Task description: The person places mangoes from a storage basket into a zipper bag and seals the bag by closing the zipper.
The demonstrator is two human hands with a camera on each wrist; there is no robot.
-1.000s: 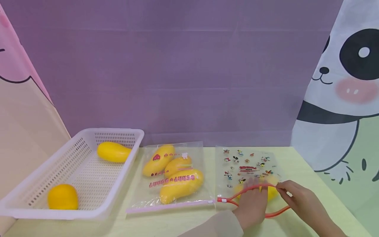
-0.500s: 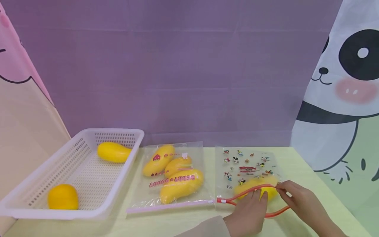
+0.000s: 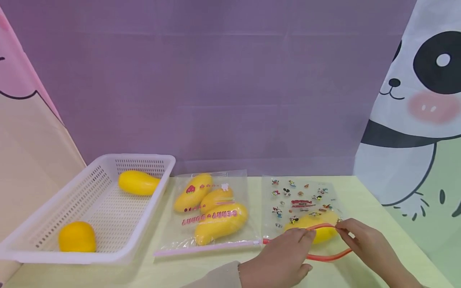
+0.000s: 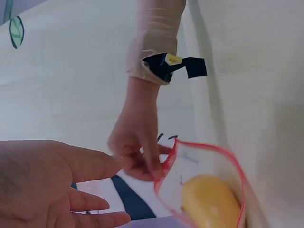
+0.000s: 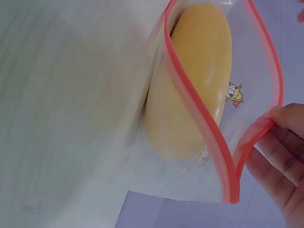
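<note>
My right hand pinches the upper red zip edge of a clear cartoon-print zip bag. The right wrist view has the bag's mouth standing wide, its red rim parted, with thumb and fingers on one side of it. A yellow mango lies inside. My left hand is just in front of the bag's mouth, in the head view covering part of the red zip. Seen from the left wrist, that hand has its fingers extended and nothing in its grasp.
Left of the cartoon bag lies a second zip bag with a pink zip, holding 3 mangoes. Farther left stands a white perforated basket with a yellow mango at its back and another at its front.
My left hand has drawn back out of the bag's mouth, toward the front left, leaving the mango inside. My right hand has stayed at the zip edge.
</note>
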